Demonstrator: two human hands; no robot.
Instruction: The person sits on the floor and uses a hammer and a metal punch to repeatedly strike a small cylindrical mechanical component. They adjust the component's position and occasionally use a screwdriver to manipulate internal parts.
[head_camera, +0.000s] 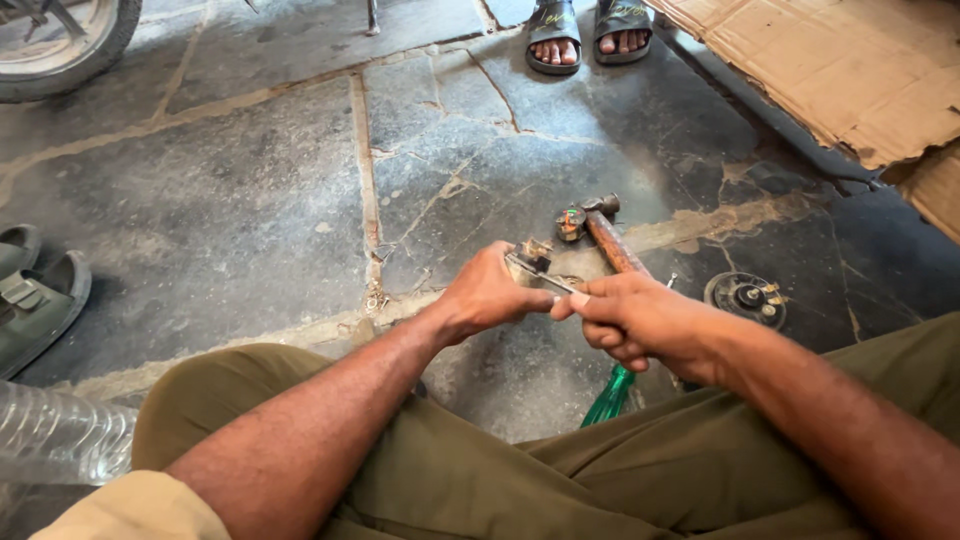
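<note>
My left hand (487, 296) grips a small metal part with brass fittings (532, 255) over the stone floor. My right hand (637, 322) is closed on a green-handled screwdriver (610, 396), its metal shaft (545, 277) pressed against that part. The green handle sticks out below my right fist. Both hands meet just above my knees, which are in olive trousers.
A hammer with a rusty handle (610, 238) lies on the floor just beyond my hands, next to a small round part (571, 223). A round black disc part (746, 297) lies right. Cardboard (850, 70) at top right, another person's sandalled feet (588, 35) at top, sandals (35, 300) left, clear plastic bottle (55, 435).
</note>
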